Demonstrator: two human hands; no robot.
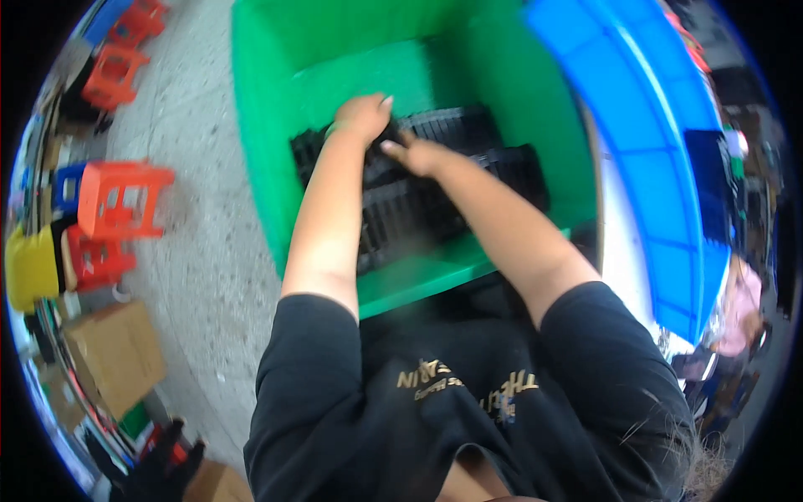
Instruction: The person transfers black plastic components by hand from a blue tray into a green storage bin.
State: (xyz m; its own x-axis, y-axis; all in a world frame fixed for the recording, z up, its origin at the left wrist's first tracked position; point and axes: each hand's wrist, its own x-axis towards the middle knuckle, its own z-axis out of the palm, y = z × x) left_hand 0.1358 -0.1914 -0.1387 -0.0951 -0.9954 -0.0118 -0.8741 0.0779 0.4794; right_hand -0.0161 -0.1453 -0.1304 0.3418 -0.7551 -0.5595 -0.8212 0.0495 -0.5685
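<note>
Both my arms reach down into a deep green bin [259, 109]. Black ribbed plastic parts [410, 209] lie in rows across its near half. My left hand [365, 117] is closed over the far edge of a dark part, its thumb up and its other fingers mostly hidden. Close beside it on the right, my right hand [416, 153] has its thumb and a finger against the same dark part, which sits between the two hands. Motion blurs the fingertips and the part's exact shape.
A large blue bin [644, 125] stands against the right side of the green one. Orange stools [124, 201], a yellow seat [32, 266] and a cardboard box [117, 356] stand left, across the grey floor [188, 167]. A person in pink [740, 309] is at the far right.
</note>
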